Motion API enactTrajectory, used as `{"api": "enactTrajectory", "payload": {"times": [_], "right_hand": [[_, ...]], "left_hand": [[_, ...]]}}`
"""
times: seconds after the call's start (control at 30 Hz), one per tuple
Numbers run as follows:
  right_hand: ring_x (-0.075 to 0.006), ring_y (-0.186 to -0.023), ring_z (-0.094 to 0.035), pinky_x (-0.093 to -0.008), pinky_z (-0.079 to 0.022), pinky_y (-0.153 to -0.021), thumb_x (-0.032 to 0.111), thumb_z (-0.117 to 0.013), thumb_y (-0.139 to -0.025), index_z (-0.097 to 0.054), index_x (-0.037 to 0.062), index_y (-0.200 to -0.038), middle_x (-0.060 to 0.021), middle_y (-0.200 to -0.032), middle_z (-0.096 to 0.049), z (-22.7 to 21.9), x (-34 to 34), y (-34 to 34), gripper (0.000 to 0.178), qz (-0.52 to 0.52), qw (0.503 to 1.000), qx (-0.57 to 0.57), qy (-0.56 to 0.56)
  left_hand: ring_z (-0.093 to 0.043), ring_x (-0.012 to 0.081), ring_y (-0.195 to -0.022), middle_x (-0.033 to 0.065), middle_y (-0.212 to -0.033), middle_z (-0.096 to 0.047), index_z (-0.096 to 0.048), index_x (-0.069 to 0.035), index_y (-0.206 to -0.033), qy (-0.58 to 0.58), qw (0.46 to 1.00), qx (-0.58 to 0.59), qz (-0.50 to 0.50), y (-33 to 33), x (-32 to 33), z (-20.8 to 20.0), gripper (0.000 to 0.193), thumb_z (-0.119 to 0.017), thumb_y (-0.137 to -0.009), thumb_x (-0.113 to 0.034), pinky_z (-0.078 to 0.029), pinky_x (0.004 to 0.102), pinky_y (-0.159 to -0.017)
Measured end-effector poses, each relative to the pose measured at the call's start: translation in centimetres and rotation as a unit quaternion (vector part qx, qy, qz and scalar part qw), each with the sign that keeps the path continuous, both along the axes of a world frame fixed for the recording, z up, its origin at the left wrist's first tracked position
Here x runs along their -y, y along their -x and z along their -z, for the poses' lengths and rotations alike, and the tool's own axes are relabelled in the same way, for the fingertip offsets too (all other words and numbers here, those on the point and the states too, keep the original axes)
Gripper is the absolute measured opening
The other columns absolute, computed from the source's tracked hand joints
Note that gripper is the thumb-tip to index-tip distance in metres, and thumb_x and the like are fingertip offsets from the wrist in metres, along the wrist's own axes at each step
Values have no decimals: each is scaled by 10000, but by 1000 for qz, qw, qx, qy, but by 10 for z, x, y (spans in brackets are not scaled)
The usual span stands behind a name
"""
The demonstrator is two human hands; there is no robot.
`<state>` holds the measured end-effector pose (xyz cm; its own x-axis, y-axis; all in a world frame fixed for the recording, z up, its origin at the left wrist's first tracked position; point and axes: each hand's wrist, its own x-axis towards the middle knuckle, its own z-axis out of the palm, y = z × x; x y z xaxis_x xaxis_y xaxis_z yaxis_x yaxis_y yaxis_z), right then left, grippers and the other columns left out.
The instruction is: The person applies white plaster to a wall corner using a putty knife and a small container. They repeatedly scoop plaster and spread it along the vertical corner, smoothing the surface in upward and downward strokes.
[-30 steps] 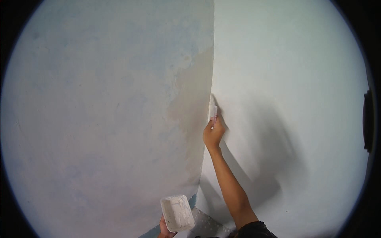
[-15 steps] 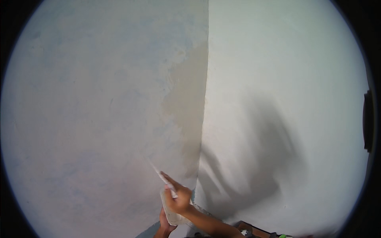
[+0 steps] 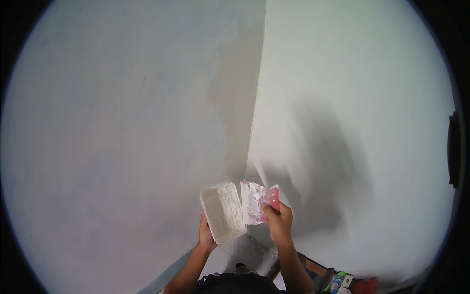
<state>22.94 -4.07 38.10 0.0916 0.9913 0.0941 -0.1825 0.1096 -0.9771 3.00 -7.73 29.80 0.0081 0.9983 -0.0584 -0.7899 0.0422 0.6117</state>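
1. The right hand (image 3: pixel 280 221) had come down from the wall corner (image 3: pixel 254 122), where it was a second before.
2. Its grip was clenched on a red scraper (image 3: pixel 259 202) smeared with white paste.
3. The scraper's edge now touched the rim of a white tub (image 3: pixel 223 211), low by the corner.
4. The left hand (image 3: pixel 205 234) gripped the tub from below.
5. The scraper was probably being loaded with more paste, though the paste was hard to see.
6. A tan patch (image 3: pixel 235 93) beside the corner looked unfinished.

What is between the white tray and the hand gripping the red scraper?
Only the scraper's putty-smeared blade lies between the tray and the right hand, its edge at the tray's rim, in the head view.
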Motion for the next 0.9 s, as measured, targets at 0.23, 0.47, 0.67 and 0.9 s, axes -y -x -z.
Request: {"api": "enactTrajectory", "payload": {"times": [0.23, 0.47, 0.67, 0.9], "right_hand": [[-74, -642, -519, -257, -430, -587, 44, -723, -842, -680, -25, -882, -27, -711, -648, -14, 14, -1, 90, 10, 983, 164, -84], [-361, -621, -595, -395, -466, -579, 6, -696, -806, -611, -42, -841, -193, -730, -594, -42, 11, -17, 103, 51, 917, 294, -265], [-427, -670, -598, -448, -475, -601, -4, -681, -789, -599, -42, -843, -206, -759, -608, -68, 16, -46, 105, 41, 902, 335, -268], [-430, -677, -602, -446, -476, -604, 7, -685, -790, -605, -35, -844, -214, -749, -604, -82, 32, -57, 106, 67, 894, 364, -254]], "left_hand": [[-522, 301, -1305, 150, -1474, -476, -319, -65, -1533, 12, 997, -81, -9, -22, 14, -30, 771, -243, -1027, -642, -432, 445, -1095], [-469, 301, -1358, 174, -1504, -438, -286, -44, -1543, 53, 991, -117, -45, -68, 20, -53, 803, -233, -1023, -653, -379, 428, -1129], [-461, 295, -1364, 173, -1520, -418, -258, -30, -1548, 16, 990, -125, -67, -105, 22, -65, 811, -238, -1024, -648, -377, 422, -1129], [-466, 292, -1360, 174, -1514, -426, -268, -23, -1544, 8, 995, -100, -18, -114, 30, -85, 808, -232, -1027, -643, -377, 417, -1129]]}}
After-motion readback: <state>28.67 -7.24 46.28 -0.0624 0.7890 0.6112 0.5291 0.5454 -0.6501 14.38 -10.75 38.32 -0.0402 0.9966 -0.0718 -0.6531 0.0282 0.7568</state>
